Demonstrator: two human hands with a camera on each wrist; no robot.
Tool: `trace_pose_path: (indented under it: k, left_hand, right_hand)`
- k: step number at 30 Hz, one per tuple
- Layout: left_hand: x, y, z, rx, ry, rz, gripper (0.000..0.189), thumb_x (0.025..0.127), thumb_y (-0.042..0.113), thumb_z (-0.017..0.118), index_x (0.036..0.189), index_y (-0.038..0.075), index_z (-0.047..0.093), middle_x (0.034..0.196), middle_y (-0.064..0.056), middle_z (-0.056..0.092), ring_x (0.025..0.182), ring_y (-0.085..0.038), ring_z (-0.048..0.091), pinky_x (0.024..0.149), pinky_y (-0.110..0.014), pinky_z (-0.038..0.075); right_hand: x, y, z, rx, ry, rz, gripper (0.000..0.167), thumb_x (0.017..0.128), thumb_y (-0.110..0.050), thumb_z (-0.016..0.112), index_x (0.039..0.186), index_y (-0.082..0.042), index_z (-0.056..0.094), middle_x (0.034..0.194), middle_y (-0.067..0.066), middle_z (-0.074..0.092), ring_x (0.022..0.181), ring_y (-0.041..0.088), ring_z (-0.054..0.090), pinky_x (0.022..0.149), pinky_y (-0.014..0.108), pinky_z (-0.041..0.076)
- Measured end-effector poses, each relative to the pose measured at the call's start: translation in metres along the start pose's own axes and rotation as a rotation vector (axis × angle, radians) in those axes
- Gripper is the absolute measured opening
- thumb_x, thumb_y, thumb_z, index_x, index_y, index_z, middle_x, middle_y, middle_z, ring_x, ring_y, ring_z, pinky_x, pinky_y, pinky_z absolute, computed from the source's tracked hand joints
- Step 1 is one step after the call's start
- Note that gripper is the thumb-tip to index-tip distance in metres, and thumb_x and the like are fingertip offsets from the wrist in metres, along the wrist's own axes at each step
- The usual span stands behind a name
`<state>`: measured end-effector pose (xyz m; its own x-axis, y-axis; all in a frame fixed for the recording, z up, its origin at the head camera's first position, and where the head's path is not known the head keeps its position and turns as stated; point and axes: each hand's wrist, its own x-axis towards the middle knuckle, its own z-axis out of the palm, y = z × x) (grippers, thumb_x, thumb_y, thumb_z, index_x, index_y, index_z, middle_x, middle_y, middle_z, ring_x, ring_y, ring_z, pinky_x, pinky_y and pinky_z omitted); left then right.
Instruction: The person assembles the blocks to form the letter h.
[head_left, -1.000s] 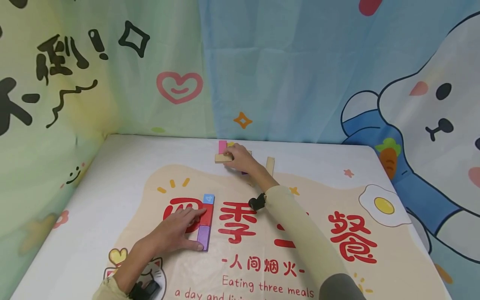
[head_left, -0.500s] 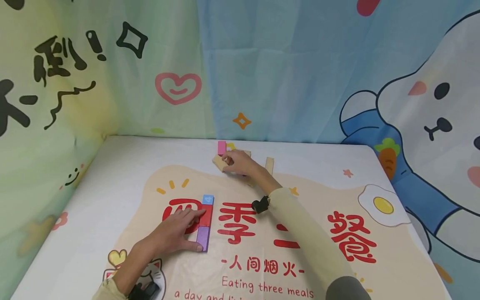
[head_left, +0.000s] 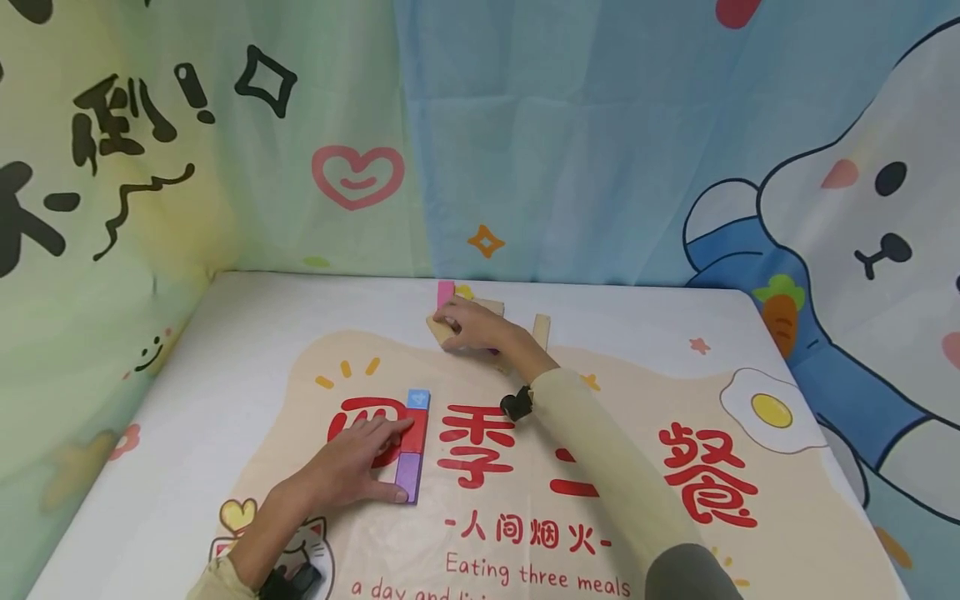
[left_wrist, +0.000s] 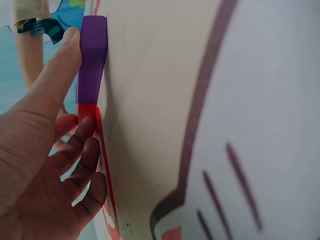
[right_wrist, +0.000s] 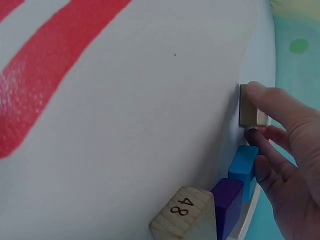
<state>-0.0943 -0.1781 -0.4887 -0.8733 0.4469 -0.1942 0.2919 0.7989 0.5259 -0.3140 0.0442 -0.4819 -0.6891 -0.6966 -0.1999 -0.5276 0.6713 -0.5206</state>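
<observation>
On the printed tabletop a blue block (head_left: 417, 399), a red block (head_left: 415, 429) and a purple block (head_left: 408, 477) lie end to end in a row. My left hand (head_left: 348, 462) rests against that row, index finger on the red block and thumb at the purple one. In the left wrist view its other fingers are loosely bent by the row. At the far side, my right hand (head_left: 483, 325) pinches a plain wooden block (right_wrist: 248, 107) between thumb and fingers, close over the table. A second blue block (right_wrist: 243, 167) sits just beside its lower fingers.
Behind the right hand are a pink block (head_left: 446, 292), a yellow block (head_left: 464, 292) and another wooden block (head_left: 492, 307). A further wooden block (head_left: 542, 329) lies to the right. The right wrist view shows a purple block (right_wrist: 229, 207) beside a wooden one marked 48 (right_wrist: 182, 215). A cloth backdrop (head_left: 570, 167) rises behind the table.
The wooden block at my right hand has turned from lying crosswise to slanting, and that hand has come slightly nearer. My left hand stays on the row.
</observation>
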Motion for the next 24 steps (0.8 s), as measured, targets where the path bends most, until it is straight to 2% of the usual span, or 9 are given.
trace_pose_path:
  k: [5, 8, 13, 19, 24]
  left_hand:
    - [0.0, 0.0, 0.0, -0.005, -0.004, -0.009, 0.098, 0.067, 0.064, 0.076, 0.148, 0.022, 0.039, 0.135, 0.001, 0.054, 0.126, -0.018, 0.049, 0.101, -0.045, 0.05]
    - [0.001, 0.0, 0.0, -0.004, -0.002, -0.015, 0.098, 0.067, 0.063, 0.077, 0.148, 0.023, 0.039, 0.137, 0.0, 0.053, 0.127, -0.019, 0.048, 0.102, -0.046, 0.05]
    - [0.001, 0.0, 0.001, 0.002, -0.002, -0.008, 0.097, 0.067, 0.063, 0.078, 0.147, 0.022, 0.04, 0.137, -0.001, 0.054, 0.127, -0.021, 0.049, 0.102, -0.047, 0.05]
    - [0.002, 0.0, -0.002, 0.002, -0.002, -0.003, 0.098, 0.067, 0.063, 0.077, 0.147, 0.021, 0.04, 0.137, -0.001, 0.054, 0.127, -0.021, 0.049, 0.102, -0.047, 0.049]
    - [0.001, -0.001, -0.002, -0.008, -0.002, -0.003, 0.098, 0.067, 0.064, 0.077, 0.147, 0.021, 0.04, 0.136, -0.001, 0.054, 0.127, -0.021, 0.049, 0.102, -0.047, 0.049]
  right_hand:
    - [0.002, -0.001, -0.001, -0.068, -0.014, -0.064, 0.045, 0.089, -0.016, 0.069, 0.128, -0.003, 0.054, 0.131, 0.012, 0.054, 0.111, 0.022, 0.051, 0.097, 0.035, 0.047]
    - [0.002, -0.003, -0.001, -0.068, -0.004, -0.067, 0.043, 0.088, -0.016, 0.07, 0.126, -0.003, 0.055, 0.124, 0.01, 0.056, 0.104, 0.021, 0.051, 0.091, 0.032, 0.048]
    - [-0.003, -0.012, 0.005, 0.016, 0.026, -0.053, 0.05, 0.087, -0.023, 0.072, 0.131, -0.004, 0.056, 0.12, 0.009, 0.056, 0.099, 0.016, 0.055, 0.087, 0.026, 0.051]
    - [-0.016, -0.029, 0.016, 0.118, 0.032, -0.129, 0.05, 0.083, -0.027, 0.076, 0.126, -0.006, 0.061, 0.115, 0.008, 0.058, 0.094, 0.015, 0.058, 0.082, 0.021, 0.051]
    - [-0.025, -0.038, 0.027, 0.156, 0.031, -0.095, 0.05, 0.082, -0.033, 0.077, 0.124, -0.011, 0.061, 0.113, 0.005, 0.054, 0.09, 0.011, 0.055, 0.074, 0.017, 0.047]
